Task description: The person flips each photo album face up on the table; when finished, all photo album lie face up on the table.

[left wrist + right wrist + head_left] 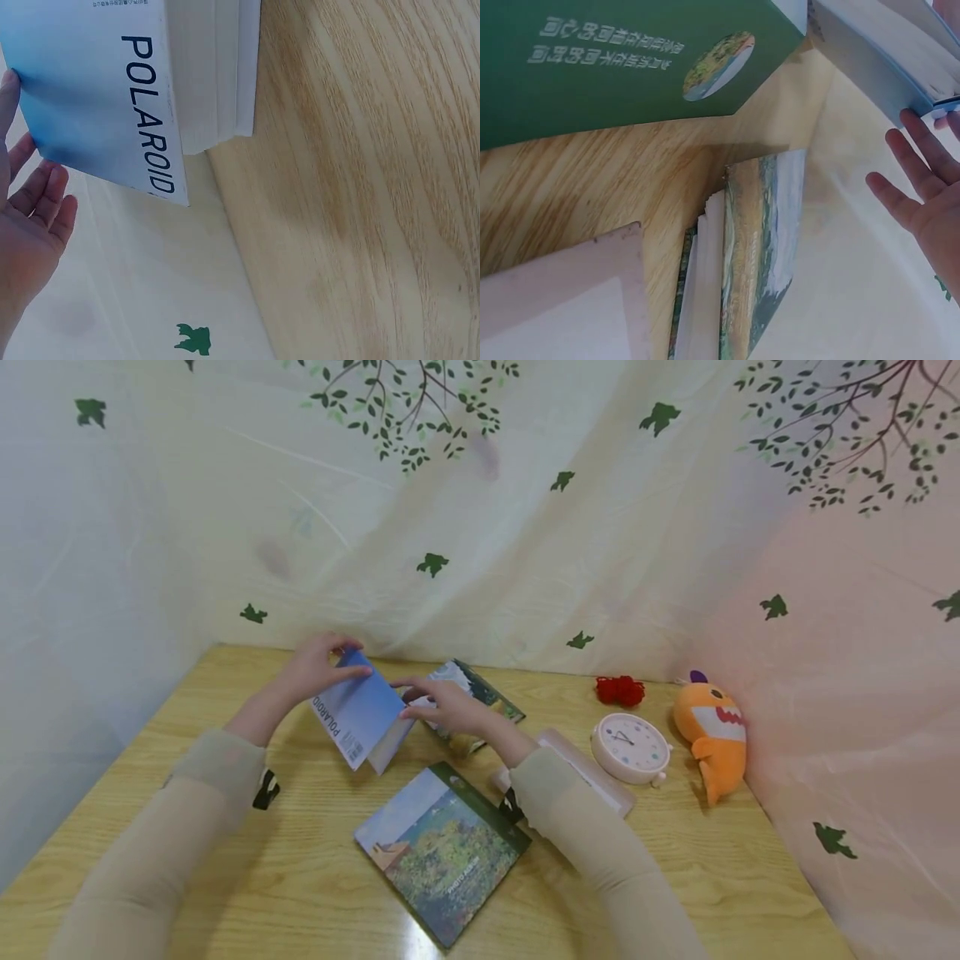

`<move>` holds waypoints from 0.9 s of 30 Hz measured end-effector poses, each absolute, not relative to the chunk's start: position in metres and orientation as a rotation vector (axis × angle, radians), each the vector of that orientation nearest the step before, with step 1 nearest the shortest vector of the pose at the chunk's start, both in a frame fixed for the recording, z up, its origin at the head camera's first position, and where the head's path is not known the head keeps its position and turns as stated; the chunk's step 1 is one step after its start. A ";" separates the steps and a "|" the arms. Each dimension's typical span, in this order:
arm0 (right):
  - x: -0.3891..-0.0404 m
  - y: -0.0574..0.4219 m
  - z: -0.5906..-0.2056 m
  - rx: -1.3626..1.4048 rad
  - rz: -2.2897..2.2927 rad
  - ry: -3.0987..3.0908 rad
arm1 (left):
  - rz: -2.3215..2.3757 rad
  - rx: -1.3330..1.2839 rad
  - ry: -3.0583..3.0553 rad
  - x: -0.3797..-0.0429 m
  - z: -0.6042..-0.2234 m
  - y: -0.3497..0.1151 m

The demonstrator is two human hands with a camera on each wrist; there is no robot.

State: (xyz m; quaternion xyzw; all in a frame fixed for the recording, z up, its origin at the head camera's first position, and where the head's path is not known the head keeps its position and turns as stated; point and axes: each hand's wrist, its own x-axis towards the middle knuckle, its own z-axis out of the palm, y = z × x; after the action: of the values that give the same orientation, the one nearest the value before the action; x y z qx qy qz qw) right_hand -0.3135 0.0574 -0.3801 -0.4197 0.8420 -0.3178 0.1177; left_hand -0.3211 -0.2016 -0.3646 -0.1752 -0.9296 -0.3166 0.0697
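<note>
A blue-and-white album marked POLAROID (352,710) stands tilted at the back left of the table, its covers spread a little and its white pages (206,75) showing. My left hand (318,668) holds its upper left edge, thumb along the cover. At the right corner, my right hand (450,703) grips the album between thumb and fingers. Just right of it lies an album with a painted landscape cover (495,697), partly behind the right hand. Closer to me, a green-spined photo album (446,852) lies flat.
Under the right forearm is a pinkish flat book (611,789). Beside it lie a round pink clock (632,747), a red yarn bundle (620,691) and an orange shark plush (716,739) against the right curtain. A patterned curtain (510,568) borders the table's back.
</note>
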 end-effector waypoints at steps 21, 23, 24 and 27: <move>-0.310 0.063 -0.371 -1.249 -1.145 2.354 | -1.099 -0.332 -2.712 -0.303 -0.357 -0.203; -0.310 0.061 -0.372 -1.293 -1.121 2.373 | -1.128 -0.324 -2.720 -0.302 -0.359 -0.204; -0.310 0.060 -0.373 -1.308 -1.103 2.387 | -1.143 -0.319 -2.722 -0.301 -0.360 -0.205; -0.309 0.057 -0.377 -1.327 -1.075 2.405 | -1.173 -0.303 -2.724 -0.300 -0.363 -0.208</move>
State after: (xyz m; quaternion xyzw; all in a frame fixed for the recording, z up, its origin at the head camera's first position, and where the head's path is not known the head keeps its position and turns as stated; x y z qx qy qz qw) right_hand -0.3093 0.0572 -0.3765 -0.4478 0.8116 -0.3627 0.0958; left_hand -0.2996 -0.2083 -0.3630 -0.1012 -0.9108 -0.3922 0.0800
